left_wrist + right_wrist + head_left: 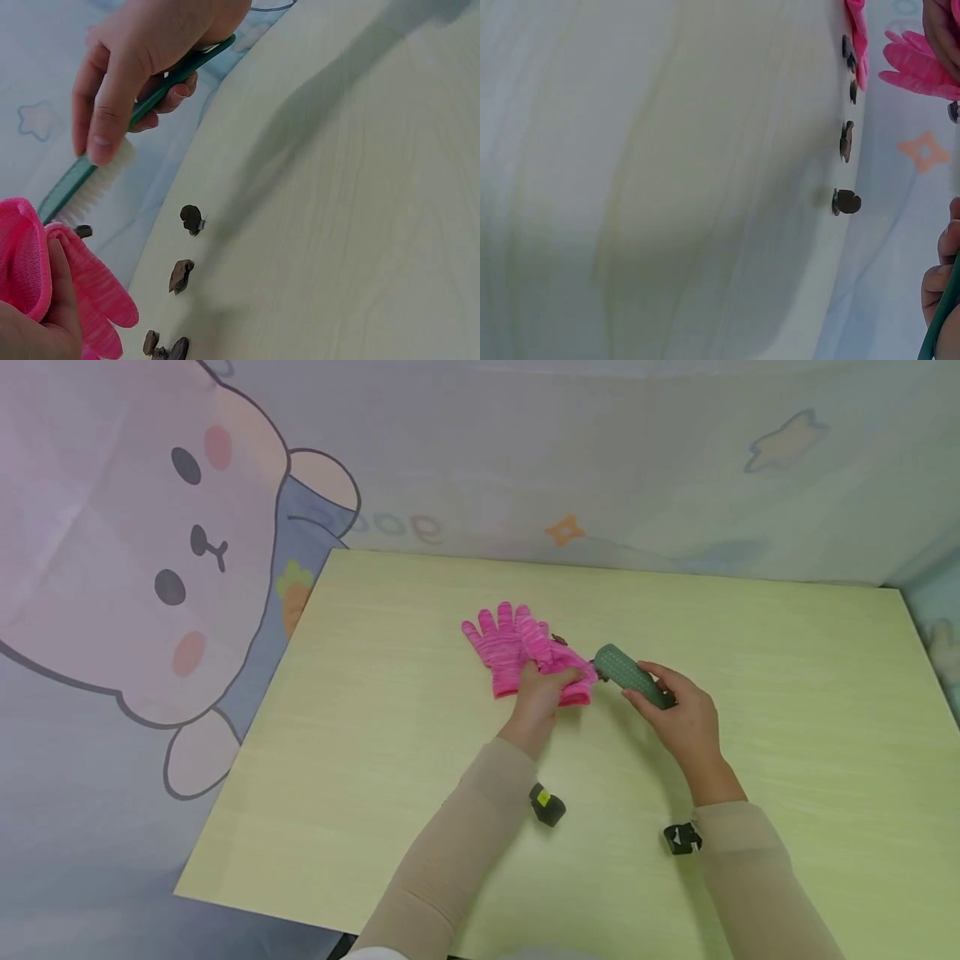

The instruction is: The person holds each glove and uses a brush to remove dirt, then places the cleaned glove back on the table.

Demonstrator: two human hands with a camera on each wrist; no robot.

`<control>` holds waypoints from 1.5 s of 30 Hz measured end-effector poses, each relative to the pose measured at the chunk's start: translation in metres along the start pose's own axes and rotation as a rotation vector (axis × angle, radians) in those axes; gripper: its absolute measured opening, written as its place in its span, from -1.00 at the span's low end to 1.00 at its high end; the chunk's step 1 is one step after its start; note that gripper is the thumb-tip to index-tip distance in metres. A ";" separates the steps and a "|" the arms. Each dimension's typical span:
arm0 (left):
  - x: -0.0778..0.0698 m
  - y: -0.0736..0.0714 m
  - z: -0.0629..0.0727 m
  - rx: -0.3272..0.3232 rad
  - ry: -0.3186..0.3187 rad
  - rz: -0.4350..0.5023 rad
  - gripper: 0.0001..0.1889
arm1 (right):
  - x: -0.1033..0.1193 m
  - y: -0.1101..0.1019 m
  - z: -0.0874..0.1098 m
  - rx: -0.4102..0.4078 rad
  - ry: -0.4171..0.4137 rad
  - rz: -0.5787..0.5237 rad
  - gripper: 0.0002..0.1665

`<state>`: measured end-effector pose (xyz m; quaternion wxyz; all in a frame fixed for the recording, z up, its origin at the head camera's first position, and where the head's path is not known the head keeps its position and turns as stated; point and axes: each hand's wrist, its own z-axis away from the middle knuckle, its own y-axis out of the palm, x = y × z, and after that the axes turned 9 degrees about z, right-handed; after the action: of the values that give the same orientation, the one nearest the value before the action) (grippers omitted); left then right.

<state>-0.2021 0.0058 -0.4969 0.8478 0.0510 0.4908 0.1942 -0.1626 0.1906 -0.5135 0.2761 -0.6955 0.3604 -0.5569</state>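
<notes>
In the head view, my left hand (538, 697) grips a pink knitted glove (573, 658), its thumb pressed across the fabric. Another pink glove (497, 647) with fingers spread lies flat just left of it, partly overlapped. My right hand (688, 717) holds a green brush (628, 673) by its handle. The left wrist view shows the white bristles (105, 180) facing down, the head's tip right at the held glove (26, 255). There, the right hand (142, 82) has its fingers curled round the handle.
Several small dark brown pieces (181, 275) are scattered on the pale green table (787, 710) near the gloves. A patterned cloth (600, 460) hangs behind the far edge. A small black wrist device (547, 806) sits beside the left sleeve, another (682, 839) beside the right.
</notes>
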 end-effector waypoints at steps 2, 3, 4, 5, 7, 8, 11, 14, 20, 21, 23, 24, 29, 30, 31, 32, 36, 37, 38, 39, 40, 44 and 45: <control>-0.001 0.000 0.000 0.000 -0.006 -0.005 -0.03 | -0.001 0.000 0.001 0.003 0.009 0.015 -0.47; -0.002 0.000 0.000 0.001 -0.006 -0.005 -0.03 | -0.002 0.000 0.001 0.004 0.017 0.021 -0.47; -0.002 0.000 0.000 0.005 -0.002 0.000 -0.05 | -0.002 0.000 0.002 0.004 0.025 0.020 -0.47; -0.003 0.000 -0.001 0.008 -0.003 0.001 -0.06 | -0.003 0.000 0.002 0.001 0.033 0.016 -0.47; -0.003 -0.001 -0.001 0.017 0.005 0.013 -0.09 | -0.003 0.000 0.001 0.000 0.049 0.006 -0.46; -0.003 -0.001 -0.001 0.019 0.008 0.020 -0.10 | -0.003 0.000 0.001 -0.002 0.054 -0.001 -0.46; -0.002 -0.002 -0.002 0.021 0.014 0.039 -0.12 | -0.001 0.000 0.000 -0.005 0.061 -0.014 -0.46; -0.002 -0.002 -0.002 0.015 0.015 0.048 -0.14 | -0.001 0.000 0.000 -0.002 0.066 -0.012 -0.45; 0.000 0.000 0.000 0.008 0.020 0.067 -0.09 | -0.001 0.002 0.000 -0.010 0.077 -0.025 -0.46; 0.001 0.001 0.000 0.013 0.018 0.064 -0.08 | -0.001 0.003 0.000 -0.009 0.080 -0.036 -0.46; 0.003 0.002 -0.001 0.024 0.012 0.048 -0.06 | 0.001 0.002 0.000 0.000 0.091 -0.063 -0.46; 0.004 0.002 -0.001 0.030 0.007 0.036 -0.06 | 0.001 0.002 0.000 0.005 0.099 -0.081 -0.46; 0.006 0.003 -0.001 0.033 0.005 0.008 -0.10 | 0.005 -0.001 -0.001 0.025 0.133 -0.163 -0.46; 0.006 0.003 -0.001 0.033 0.006 0.007 -0.10 | 0.005 -0.001 -0.001 0.028 0.137 -0.169 -0.45; 0.006 0.002 -0.001 0.034 0.010 0.009 -0.11 | 0.005 -0.002 -0.001 0.032 0.139 -0.177 -0.45; 0.005 0.002 -0.001 0.038 0.013 0.011 -0.12 | 0.005 -0.002 -0.001 0.034 0.141 -0.181 -0.45; 0.005 0.001 -0.001 0.049 0.026 -0.002 -0.17 | 0.006 -0.003 -0.001 0.052 0.151 -0.192 -0.43; 0.005 0.001 -0.001 0.050 0.028 -0.007 -0.18 | 0.006 -0.003 -0.001 0.058 0.159 -0.199 -0.42; 0.005 0.001 -0.001 0.051 0.027 -0.008 -0.17 | 0.006 -0.003 -0.002 0.066 0.167 -0.211 -0.42; 0.005 0.001 -0.001 0.053 0.024 -0.011 -0.15 | 0.007 -0.003 -0.002 0.078 0.180 -0.234 -0.41; 0.005 0.000 0.000 0.059 0.019 -0.016 -0.14 | 0.008 -0.004 -0.003 0.100 0.198 -0.265 -0.39; 0.005 0.000 0.004 0.148 -0.005 -0.021 -0.12 | 0.016 -0.004 -0.007 0.215 0.341 -0.515 -0.32; 0.006 0.001 0.005 0.195 -0.006 -0.023 -0.17 | 0.019 -0.004 -0.008 0.243 0.386 -0.587 -0.33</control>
<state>-0.1957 0.0089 -0.4989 0.8424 0.1283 0.5056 0.1354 -0.1677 0.1779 -0.4981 0.1120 -0.6136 0.1225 -0.7720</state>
